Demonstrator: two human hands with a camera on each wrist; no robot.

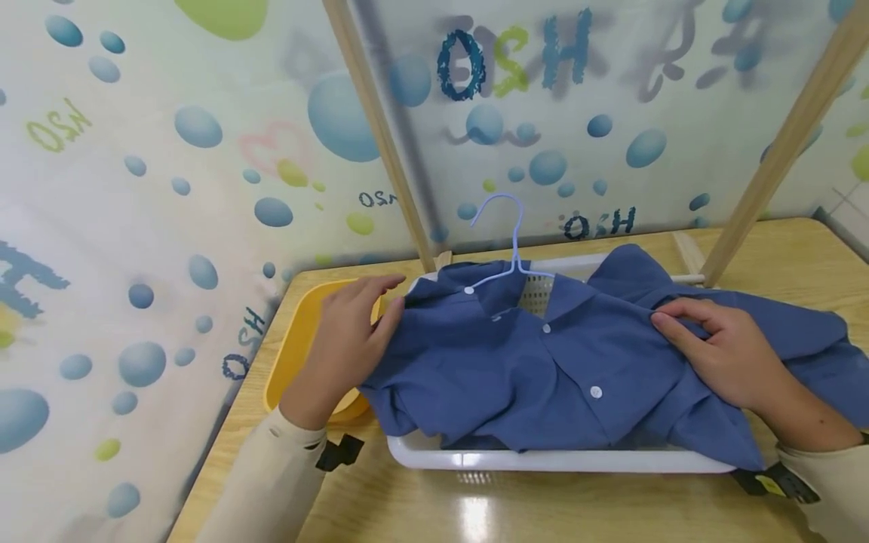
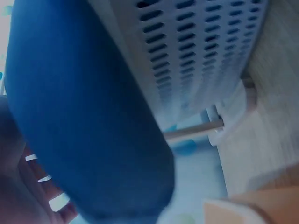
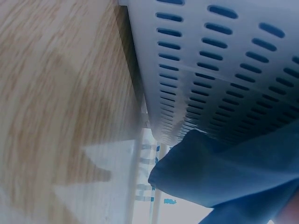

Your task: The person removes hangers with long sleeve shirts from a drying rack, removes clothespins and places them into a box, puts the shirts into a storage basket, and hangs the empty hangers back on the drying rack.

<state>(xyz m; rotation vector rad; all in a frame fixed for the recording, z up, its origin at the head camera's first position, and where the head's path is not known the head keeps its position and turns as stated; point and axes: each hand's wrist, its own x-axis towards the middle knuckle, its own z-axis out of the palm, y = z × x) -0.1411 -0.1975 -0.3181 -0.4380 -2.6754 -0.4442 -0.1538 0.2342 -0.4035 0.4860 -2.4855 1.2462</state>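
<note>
A blue button-up shirt (image 1: 475,362) lies spread over a white perforated basket (image 1: 570,460). At its open collar sits a light-blue hanger (image 1: 517,234), hook upward, its arms running under the fabric. My left hand (image 1: 349,332) is at the shirt's left shoulder, thumb and fingers apart; in the left wrist view its fingers show behind a fold of the blue cloth (image 2: 88,116). With thumb and index finger, my right hand (image 1: 726,351) pinches the shirt near its right shoulder. Below that hand, a corner of cloth (image 3: 201,168) hangs beside the basket's wall (image 3: 196,74).
A yellow bin (image 1: 292,354) stands left of the basket, partly behind my left hand. More blue fabric (image 1: 808,324) drapes over the basket's right side. Two wooden posts (image 1: 387,143) rise behind, before a patterned wall (image 1: 204,188). All this is on a wooden table (image 1: 434,505).
</note>
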